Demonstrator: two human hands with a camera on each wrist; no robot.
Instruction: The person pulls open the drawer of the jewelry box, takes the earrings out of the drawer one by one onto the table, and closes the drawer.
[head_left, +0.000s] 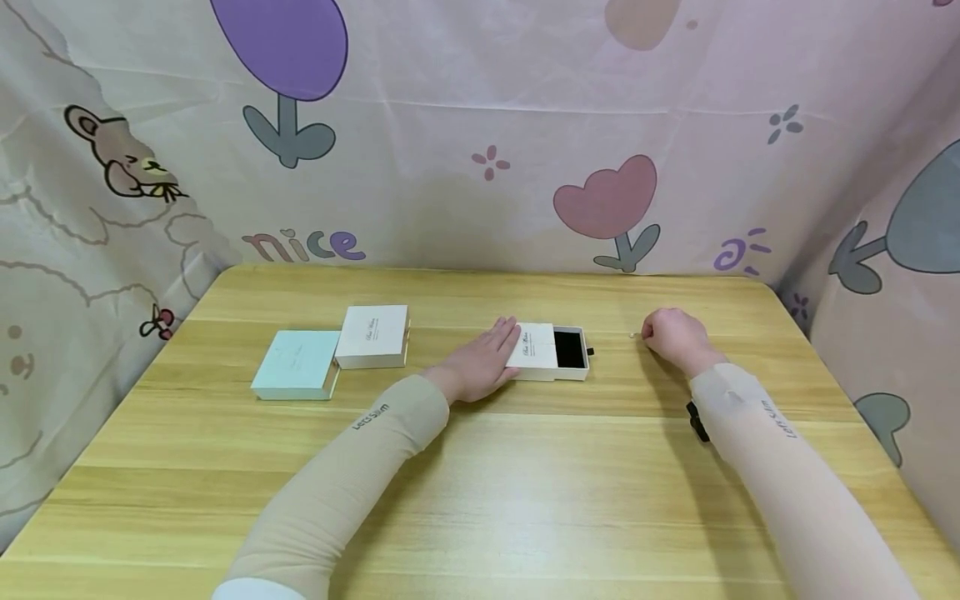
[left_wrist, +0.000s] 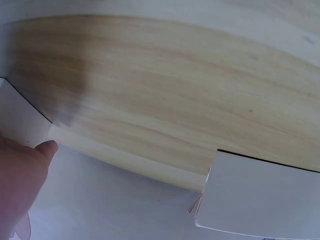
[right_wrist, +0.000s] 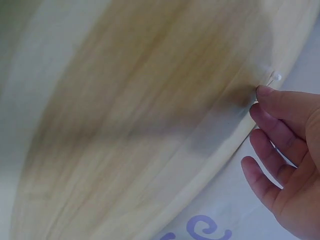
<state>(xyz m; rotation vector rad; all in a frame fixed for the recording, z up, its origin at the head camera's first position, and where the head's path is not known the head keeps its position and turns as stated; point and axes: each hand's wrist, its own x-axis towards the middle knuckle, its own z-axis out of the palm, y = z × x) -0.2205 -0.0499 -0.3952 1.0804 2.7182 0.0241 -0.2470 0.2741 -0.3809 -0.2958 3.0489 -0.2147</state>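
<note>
My left hand (head_left: 480, 360) rests with straight fingers over the left end of a white drawer box (head_left: 534, 346), its thumb against the near side. Pulled partly out to the right, the drawer (head_left: 572, 348) shows a black lining and a small black tab. In the left wrist view the thumb (left_wrist: 46, 150) touches the white box wall (left_wrist: 22, 112). My right hand (head_left: 675, 335), right of the box, pinches a small earring-like piece (right_wrist: 276, 76) between thumb and index finger. It has a thin stem and a white bead; the other fingers are loosely bent.
Left of the drawer box, a white box (head_left: 372, 333) stands against a pale mint box (head_left: 296, 362). The wooden table (head_left: 525, 500) ends at a printed cloth backdrop (head_left: 450, 192) behind and at both sides. A black device (head_left: 697, 422) is strapped at the right wrist.
</note>
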